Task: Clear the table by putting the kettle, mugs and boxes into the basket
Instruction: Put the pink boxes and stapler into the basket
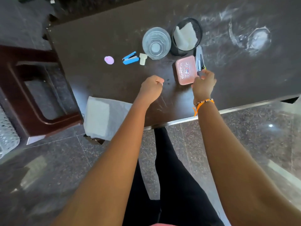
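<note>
A pink plastic box (185,70) lies on the dark table (101,38), just beyond my hands. My right hand (203,85) is at the box's right side, its fingers closed on the near end of a silver and black metal tool (199,59) that lies beside the box. My left hand (152,89) is a closed fist with nothing visible in it, hovering left of the box. A white perforated basket (6,136) shows partly at the far left edge, on the floor. No kettle or mug is in view.
Behind the box stand a clear glass tumbler (156,43) and a black mesh cup (186,36) holding white paper. A blue stapler (130,58), a white cap (143,59) and a pink eraser (109,60) lie to the left. A white cloth (99,116) overhangs the near corner. A dark red chair (32,88) stands left.
</note>
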`<state>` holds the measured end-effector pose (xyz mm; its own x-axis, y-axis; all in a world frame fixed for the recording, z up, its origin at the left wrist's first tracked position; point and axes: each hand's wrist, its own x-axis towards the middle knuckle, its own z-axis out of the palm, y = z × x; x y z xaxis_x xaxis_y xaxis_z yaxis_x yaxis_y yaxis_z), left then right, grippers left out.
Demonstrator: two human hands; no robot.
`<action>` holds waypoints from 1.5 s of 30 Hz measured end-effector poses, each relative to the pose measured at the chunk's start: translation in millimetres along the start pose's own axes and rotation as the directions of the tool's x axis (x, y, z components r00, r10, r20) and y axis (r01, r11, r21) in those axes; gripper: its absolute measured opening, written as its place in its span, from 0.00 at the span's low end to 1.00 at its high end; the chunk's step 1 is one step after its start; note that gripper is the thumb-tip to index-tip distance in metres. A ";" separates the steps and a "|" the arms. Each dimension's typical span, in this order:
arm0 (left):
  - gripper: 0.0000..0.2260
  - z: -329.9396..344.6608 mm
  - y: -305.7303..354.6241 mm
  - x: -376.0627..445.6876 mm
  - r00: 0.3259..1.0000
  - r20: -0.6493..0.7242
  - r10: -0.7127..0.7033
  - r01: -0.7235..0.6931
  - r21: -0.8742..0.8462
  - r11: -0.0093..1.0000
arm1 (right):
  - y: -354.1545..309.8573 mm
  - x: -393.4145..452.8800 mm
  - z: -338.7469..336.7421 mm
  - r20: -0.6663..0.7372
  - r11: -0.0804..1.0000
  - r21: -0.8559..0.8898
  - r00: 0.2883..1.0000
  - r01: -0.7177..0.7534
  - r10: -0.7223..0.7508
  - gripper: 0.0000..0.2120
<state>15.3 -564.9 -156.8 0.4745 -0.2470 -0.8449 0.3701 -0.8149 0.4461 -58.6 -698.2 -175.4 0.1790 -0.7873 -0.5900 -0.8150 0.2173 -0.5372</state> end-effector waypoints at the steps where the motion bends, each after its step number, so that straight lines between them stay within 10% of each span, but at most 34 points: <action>1: 0.14 5.3 4.4 5.5 1.000 0.012 -0.001 0.001 0.023 1.000 | -1.2 8.3 -1.9 -0.010 0.999 -0.026 1.000 0.027 -0.027 0.18; 12: 0.13 64.3 28.7 43.0 0.995 -0.099 -0.009 0.026 0.170 0.985 | -2.6 69.0 -2.8 0.133 0.886 -0.399 0.971 0.235 -0.198 0.17; 18: 0.11 59.5 24.2 43.5 0.992 -0.129 0.017 0.012 0.221 0.975 | -4.9 65.1 -6.3 0.125 0.888 -0.425 0.983 0.177 -0.136 0.06; 23: 0.08 34.0 -11.4 14.4 0.992 -0.129 0.008 0.012 0.149 0.989 | 10.0 16.0 -1.2 0.140 0.945 -0.311 0.989 0.098 -0.056 0.18; 34: 0.06 -96.5 -138.4 -81.7 0.944 -0.318 -0.089 0.002 -0.264 0.964 | 12.2 -143.6 92.6 0.424 0.999 -0.022 0.906 0.035 -0.023 0.18; 45: 0.04 -291.0 -246.5 -152.1 0.705 -0.634 -0.318 -0.090 -0.525 0.846 | -67.6 -311.2 236.4 0.703 0.976 0.096 0.681 0.196 -0.206 0.13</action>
<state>84.3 -173.9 -52.3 0.7230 0.4179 -0.5501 0.6898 -0.3919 0.6088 71.1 -331.4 -97.9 0.6768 -0.1756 -0.7149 -0.7075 0.1134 -0.6976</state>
